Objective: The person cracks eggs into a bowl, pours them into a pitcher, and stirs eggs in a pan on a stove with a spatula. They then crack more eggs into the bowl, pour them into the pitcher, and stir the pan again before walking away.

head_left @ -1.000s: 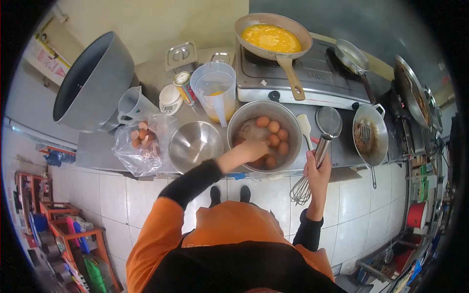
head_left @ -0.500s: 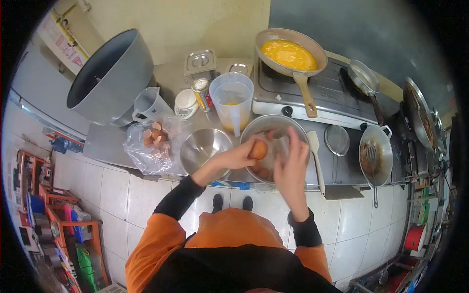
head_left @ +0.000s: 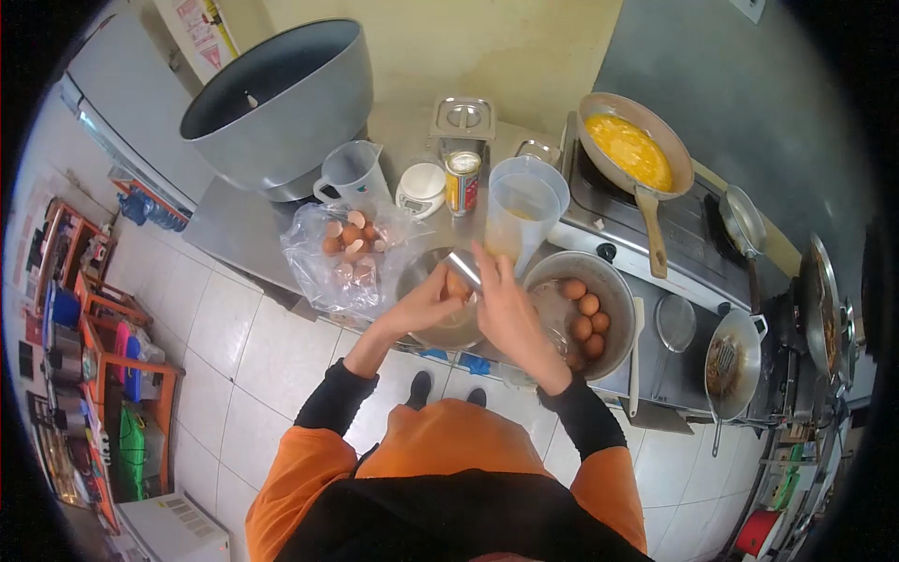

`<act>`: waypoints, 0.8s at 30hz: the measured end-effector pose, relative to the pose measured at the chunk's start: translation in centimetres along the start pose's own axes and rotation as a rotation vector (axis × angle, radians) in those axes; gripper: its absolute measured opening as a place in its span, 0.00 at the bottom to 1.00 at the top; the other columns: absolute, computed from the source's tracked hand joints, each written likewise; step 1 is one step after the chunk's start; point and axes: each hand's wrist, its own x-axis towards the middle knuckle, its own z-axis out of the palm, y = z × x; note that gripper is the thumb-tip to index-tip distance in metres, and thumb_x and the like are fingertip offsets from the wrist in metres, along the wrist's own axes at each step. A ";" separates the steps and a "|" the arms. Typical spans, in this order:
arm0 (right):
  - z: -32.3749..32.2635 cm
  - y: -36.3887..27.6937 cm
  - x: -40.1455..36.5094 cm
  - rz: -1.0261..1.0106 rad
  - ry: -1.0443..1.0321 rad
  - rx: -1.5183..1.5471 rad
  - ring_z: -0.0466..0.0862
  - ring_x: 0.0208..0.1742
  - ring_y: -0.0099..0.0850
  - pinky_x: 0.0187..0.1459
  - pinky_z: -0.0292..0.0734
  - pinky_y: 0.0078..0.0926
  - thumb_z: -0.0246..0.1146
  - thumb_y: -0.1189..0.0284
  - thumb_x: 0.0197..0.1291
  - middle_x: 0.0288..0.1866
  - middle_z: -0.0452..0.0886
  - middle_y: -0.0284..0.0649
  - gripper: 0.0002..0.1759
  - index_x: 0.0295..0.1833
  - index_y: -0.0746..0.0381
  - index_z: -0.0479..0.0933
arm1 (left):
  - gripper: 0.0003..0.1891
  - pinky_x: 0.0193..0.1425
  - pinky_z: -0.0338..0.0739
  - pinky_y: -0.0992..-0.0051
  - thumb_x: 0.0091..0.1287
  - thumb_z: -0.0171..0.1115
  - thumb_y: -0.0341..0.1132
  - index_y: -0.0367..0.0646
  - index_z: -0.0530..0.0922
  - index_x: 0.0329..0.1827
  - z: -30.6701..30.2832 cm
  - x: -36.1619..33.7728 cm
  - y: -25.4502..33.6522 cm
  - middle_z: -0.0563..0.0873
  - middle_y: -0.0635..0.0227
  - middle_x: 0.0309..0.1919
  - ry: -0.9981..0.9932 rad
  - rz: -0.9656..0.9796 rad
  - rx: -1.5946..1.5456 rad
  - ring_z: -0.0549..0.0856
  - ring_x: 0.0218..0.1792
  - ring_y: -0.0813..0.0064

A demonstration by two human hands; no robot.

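Observation:
Over the steel mixing bowl [head_left: 448, 335], my left hand [head_left: 419, 307] is closed around a brown egg [head_left: 456, 286]. My right hand [head_left: 513, 317] grips a short, shiny metal tool [head_left: 464, 267], which lies against or just above the egg; its kind is not clear. To the right of the bowl, several brown eggs [head_left: 588, 304] sit in a metal pot [head_left: 620, 281]. Cracked shells [head_left: 356, 234] lie on a clear plastic bag [head_left: 309, 267] to the left. Behind my right hand stands a tall plastic jug [head_left: 529, 192] with yellowish liquid low inside.
A pan [head_left: 688, 173] of yellow egg mixture rests on the gas stove [head_left: 599, 220]. A white scale [head_left: 421, 187], a can [head_left: 462, 183], a measuring jug [head_left: 356, 173] and a large grey pot [head_left: 281, 112] stand behind. A white spatula [head_left: 637, 361] lies right of the egg pot.
My left hand has carried the egg from above the pot leftward to the bowl. My right hand has come out of the pot area and now holds the metal tool. The view has shifted.

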 end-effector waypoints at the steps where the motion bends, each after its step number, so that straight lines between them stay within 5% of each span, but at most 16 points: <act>1: 0.1 0.3 0.5 -0.067 0.051 0.047 0.79 0.37 0.54 0.40 0.74 0.43 0.58 0.79 0.51 0.48 0.69 0.54 0.31 0.64 0.65 0.60 | 0.31 0.48 0.69 0.82 0.62 0.53 0.32 0.38 0.53 0.68 -0.2 0.0 -0.4 0.71 0.68 0.47 0.047 0.032 -0.055 0.71 0.45 0.82; 3: 0.2 1.0 1.6 -0.194 0.155 0.142 0.79 0.34 0.54 0.37 0.75 0.41 0.61 0.77 0.51 0.42 0.74 0.56 0.27 0.59 0.68 0.65 | 0.29 0.47 0.68 0.83 0.65 0.51 0.34 0.39 0.54 0.68 -0.8 -0.5 0.2 0.71 0.68 0.46 0.037 -0.095 -0.225 0.71 0.44 0.82; 7: -0.5 1.6 3.4 0.033 -0.232 0.354 0.80 0.40 0.49 0.40 0.73 0.35 0.63 0.70 0.53 0.35 0.78 0.52 0.18 0.48 0.67 0.71 | 0.24 0.40 0.70 0.82 0.65 0.50 0.39 0.38 0.57 0.61 -1.5 -0.2 1.0 0.74 0.67 0.38 0.021 -0.009 -0.119 0.73 0.35 0.82; 16: 1.4 3.1 4.3 0.002 -0.099 0.137 0.79 0.39 0.54 0.38 0.74 0.40 0.62 0.75 0.48 0.33 0.78 0.57 0.20 0.49 0.66 0.69 | 0.25 0.48 0.69 0.74 0.63 0.51 0.32 0.37 0.56 0.61 -2.9 2.1 -0.6 0.71 0.63 0.43 -0.069 0.079 0.191 0.73 0.41 0.74; 19: 1.8 3.7 4.0 -0.058 -0.031 0.135 0.80 0.36 0.54 0.37 0.75 0.43 0.63 0.75 0.47 0.31 0.78 0.58 0.24 0.52 0.65 0.67 | 0.27 0.50 0.70 0.69 0.61 0.56 0.31 0.35 0.57 0.61 -2.7 1.4 -0.1 0.72 0.57 0.45 -0.022 0.280 0.446 0.75 0.43 0.67; 22: 2.1 3.5 3.4 -0.064 -0.007 0.062 0.80 0.36 0.54 0.36 0.75 0.44 0.63 0.76 0.47 0.32 0.78 0.57 0.27 0.55 0.62 0.65 | 0.22 0.52 0.71 0.69 0.59 0.58 0.29 0.33 0.61 0.54 -2.4 1.1 -0.6 0.73 0.53 0.47 0.079 0.348 1.136 0.75 0.49 0.57; 24: 2.1 3.2 3.2 -0.086 0.029 -0.005 0.80 0.36 0.53 0.36 0.75 0.43 0.63 0.76 0.47 0.33 0.79 0.56 0.28 0.57 0.60 0.64 | 0.23 0.55 0.69 0.69 0.58 0.58 0.28 0.34 0.63 0.55 -2.4 1.1 -0.7 0.72 0.53 0.49 0.093 0.343 1.114 0.74 0.52 0.57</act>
